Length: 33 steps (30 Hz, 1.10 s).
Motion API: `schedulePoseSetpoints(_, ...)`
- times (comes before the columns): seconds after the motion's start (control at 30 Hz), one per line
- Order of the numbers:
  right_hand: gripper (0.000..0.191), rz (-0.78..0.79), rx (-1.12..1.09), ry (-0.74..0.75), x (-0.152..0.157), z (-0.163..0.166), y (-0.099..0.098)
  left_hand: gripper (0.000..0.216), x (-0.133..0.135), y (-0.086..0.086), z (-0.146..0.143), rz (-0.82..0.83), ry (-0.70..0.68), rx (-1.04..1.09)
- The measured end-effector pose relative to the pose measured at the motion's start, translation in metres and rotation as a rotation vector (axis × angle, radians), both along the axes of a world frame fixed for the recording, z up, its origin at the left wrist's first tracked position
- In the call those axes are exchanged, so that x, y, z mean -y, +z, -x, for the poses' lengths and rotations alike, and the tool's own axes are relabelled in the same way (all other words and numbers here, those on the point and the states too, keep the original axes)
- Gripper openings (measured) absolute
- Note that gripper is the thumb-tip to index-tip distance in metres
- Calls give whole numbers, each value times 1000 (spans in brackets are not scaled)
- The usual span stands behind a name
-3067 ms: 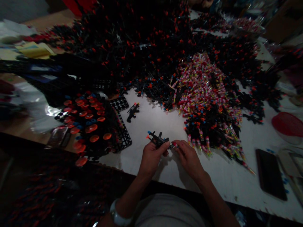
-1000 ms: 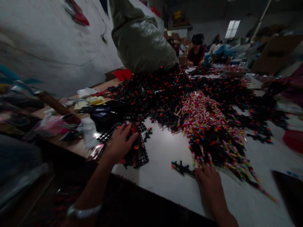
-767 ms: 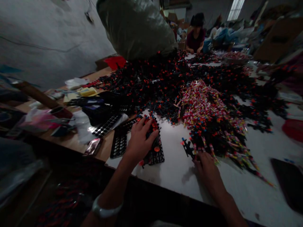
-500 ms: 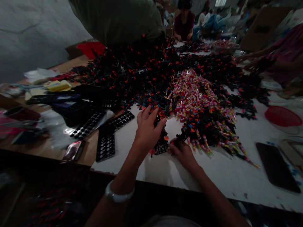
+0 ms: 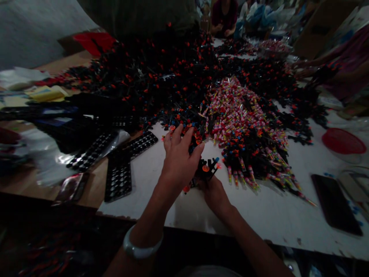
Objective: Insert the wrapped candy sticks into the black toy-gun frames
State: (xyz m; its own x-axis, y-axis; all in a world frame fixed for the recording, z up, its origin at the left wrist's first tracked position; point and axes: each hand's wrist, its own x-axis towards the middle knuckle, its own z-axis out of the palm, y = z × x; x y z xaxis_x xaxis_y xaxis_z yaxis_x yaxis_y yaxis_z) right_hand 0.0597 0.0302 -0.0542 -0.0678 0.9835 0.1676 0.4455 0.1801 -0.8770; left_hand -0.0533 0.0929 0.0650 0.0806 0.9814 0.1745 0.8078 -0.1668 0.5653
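My left hand (image 5: 180,161) lies palm down, fingers spread, on a black grid tray (image 5: 193,181) studded with orange discs, near the table's front middle. Most of that tray is hidden under the hand. My right hand (image 5: 215,194) sits just right of it, closed round small black toy guns (image 5: 210,168) with orange and blue tips that stick up between the two hands. A white bangle (image 5: 138,249) is on my left wrist.
A big heap of black toy guns (image 5: 161,73) covers the far table; wrapped pink candy sticks (image 5: 239,115) lie right of centre. Black grid trays (image 5: 118,177) lie left. A dark phone (image 5: 336,204) and red bowl (image 5: 343,141) sit right. Other people work at the far end.
My left hand dragged the disc tray from the left to the table's middle. My right hand picked the toy guns off the table and brought them beside the tray. The view tilted down.
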Motion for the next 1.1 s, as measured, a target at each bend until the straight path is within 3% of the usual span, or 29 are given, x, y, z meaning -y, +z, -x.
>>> schedulePoseSetpoints(0.1,31,-99,167,9,2,4,-3,59,1,3,2,4,9,-53)
schedulePoseSetpoints(0.2,27,-101,361,-19,5,12,-9,67,-2,9,1,-60,37,-178)
schedulePoseSetpoints(0.27,24,-90,432,-41,4,19,-13,74,-7,12,-3,-126,-14,-271)
schedulePoseSetpoints(0.37,19,-35,416,-42,0,18,-11,76,-16,14,-13,-153,-143,-387)
schedulePoseSetpoints(0.47,14,-71,265,-23,2,-12,1,72,-17,15,-18,-172,-188,-460)
schedulePoseSetpoints(0.53,16,-156,228,-177,10,-51,12,70,-16,15,-15,-194,-190,-485)
schedulePoseSetpoints(0.6,20,-210,350,-493,18,-99,20,69,-14,16,-10,-202,-198,-505)
schedulePoseSetpoints(0.67,27,-146,570,-760,24,-143,26,68,-15,15,-8,-204,-217,-516)
schedulePoseSetpoints(0.7,30,-74,667,-811,24,-161,28,67,-15,14,-8,-205,-228,-516)
schedulePoseSetpoints(0.83,30,147,857,-696,17,-192,28,64,-13,12,-13,-202,-247,-513)
schedulePoseSetpoints(1.1,26,37,831,-454,34,-211,27,66,-6,29,-3,-31,-268,-507)
